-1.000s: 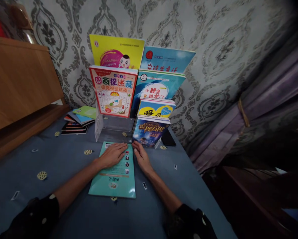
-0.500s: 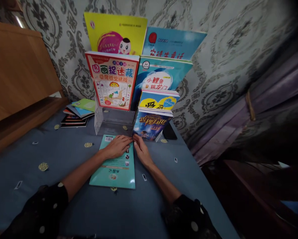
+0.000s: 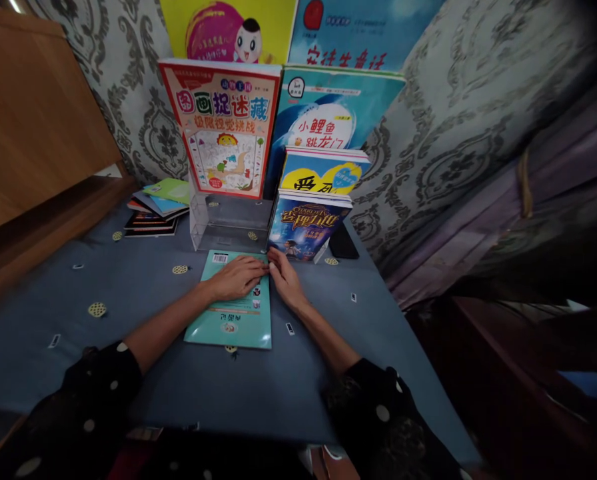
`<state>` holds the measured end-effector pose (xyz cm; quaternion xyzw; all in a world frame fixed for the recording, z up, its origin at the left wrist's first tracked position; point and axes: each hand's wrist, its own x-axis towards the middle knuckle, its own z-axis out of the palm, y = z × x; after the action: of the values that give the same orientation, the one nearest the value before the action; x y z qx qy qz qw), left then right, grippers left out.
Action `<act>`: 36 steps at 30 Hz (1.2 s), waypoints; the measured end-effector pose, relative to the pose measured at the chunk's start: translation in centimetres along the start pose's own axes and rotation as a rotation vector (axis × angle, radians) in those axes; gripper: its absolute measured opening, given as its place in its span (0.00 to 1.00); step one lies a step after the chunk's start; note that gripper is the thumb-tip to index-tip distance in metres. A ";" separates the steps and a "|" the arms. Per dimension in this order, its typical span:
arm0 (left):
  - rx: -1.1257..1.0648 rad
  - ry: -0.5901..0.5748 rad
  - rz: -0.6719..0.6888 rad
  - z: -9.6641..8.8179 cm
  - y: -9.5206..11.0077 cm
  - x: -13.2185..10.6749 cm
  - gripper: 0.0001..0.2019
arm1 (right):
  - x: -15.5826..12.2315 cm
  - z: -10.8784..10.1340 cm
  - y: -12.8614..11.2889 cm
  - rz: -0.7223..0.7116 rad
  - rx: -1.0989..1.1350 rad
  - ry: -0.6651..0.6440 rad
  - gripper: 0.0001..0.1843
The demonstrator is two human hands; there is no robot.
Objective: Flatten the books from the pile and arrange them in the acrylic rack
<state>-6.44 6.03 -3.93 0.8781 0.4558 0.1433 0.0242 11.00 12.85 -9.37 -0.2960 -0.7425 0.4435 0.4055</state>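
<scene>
A thin teal booklet (image 3: 231,320) lies flat on the blue tablecloth (image 3: 153,373), back cover up with a barcode at its far end. My left hand (image 3: 236,278) rests flat on its upper half, fingers stretched out. My right hand (image 3: 286,280) lies flat beside the booklet's right edge, fingertips touching its far right corner and meeting the left fingertips. Just beyond stands a clear acrylic display stand (image 3: 228,223) with an empty front left slot. Its front right slot holds a dark blue book (image 3: 306,227).
Tiered books fill the stand: a red-bordered picture book (image 3: 223,127), a light blue one (image 3: 328,113), a yellow-heart one (image 3: 323,172). A stack of books (image 3: 156,212) lies at the left. A dark phone (image 3: 342,243) sits behind the stand. The table edge drops off at right.
The view has tilted down and come closer. My fingertips have drawn together at the booklet's far right corner; the booklet stays flat on the cloth.
</scene>
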 end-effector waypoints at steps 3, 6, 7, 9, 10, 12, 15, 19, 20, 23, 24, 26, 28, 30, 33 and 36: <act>-0.017 -0.021 0.035 -0.2 0.6 -0.7 0.18 | 0.0 0.0 0.2 -0.019 0.004 -0.005 0.29; -0.043 -0.032 0.073 -0.1 1.1 -1.7 0.19 | 0.0 0.1 0.4 -0.037 -0.017 -0.006 0.29; -0.050 -0.039 0.081 -0.1 1.3 -2.1 0.20 | 0.0 0.1 0.4 -0.042 -0.029 -0.008 0.28; -0.067 -0.064 0.088 -0.2 2.0 -2.9 0.19 | -0.1 0.1 0.5 -0.049 -0.051 -0.013 0.28; -0.079 -0.079 0.094 -0.2 2.5 -3.4 0.19 | -0.1 0.1 0.5 -0.053 -0.062 -0.016 0.28; -0.111 -0.105 0.110 -0.5 3.6 -4.4 0.19 | -0.1 0.1 0.5 -0.066 -0.085 -0.021 0.29; -0.176 -0.129 0.139 -1.1 5.4 -5.8 0.19 | -0.2 0.1 0.4 -0.093 -0.123 -0.024 0.28; -0.305 -0.148 0.134 -1.6 6.0 -6.7 0.17 | -0.4 0.1 0.1 -0.142 -0.204 -0.036 0.26; -0.346 -0.141 0.120 -1.5 5.5 -6.7 0.17 | -0.4 0.0 0.0 -0.154 -0.239 -0.037 0.26; -0.416 -0.027 -0.006 -1.3 2.3 -6.6 0.18 | -0.6 0.1 -0.6 -0.195 -0.411 -0.021 0.25; -0.413 0.043 -0.085 -1.2 0.8 -6.5 0.19 | -0.7 0.3 -1.0 -0.218 -0.483 -0.020 0.23; -0.423 0.178 -0.270 -1.1 -2.2 -6.6 0.22 | -0.5 0.7 -1.7 -0.276 -0.616 -0.049 0.20; -0.535 0.270 -0.383 -1.1 -4.7 -6.7 0.25 | -0.1 1.5 -2.7 -0.326 -0.697 -0.143 0.18; -0.629 0.316 -0.424 -1.2 -6.3 -6.8 0.28 | 0.6 2.8 -3.7 -0.349 -0.732 -0.275 0.18; -0.707 0.350 -0.426 -1.1 -7.0 -6.9 0.29 | 1.8 5.3 -5.1 -0.368 -0.755 -0.436 0.20; -0.770 0.390 -0.415 -0.8 -6.8 -7.0 0.30 | 2.4 7.9 -6.4 -0.418 -0.754 -0.506 0.21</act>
<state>-15.87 4.33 -5.93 0.6523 0.5313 0.4561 0.2900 2.45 8.71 -5.01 -0.1502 -0.9696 0.1113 0.1577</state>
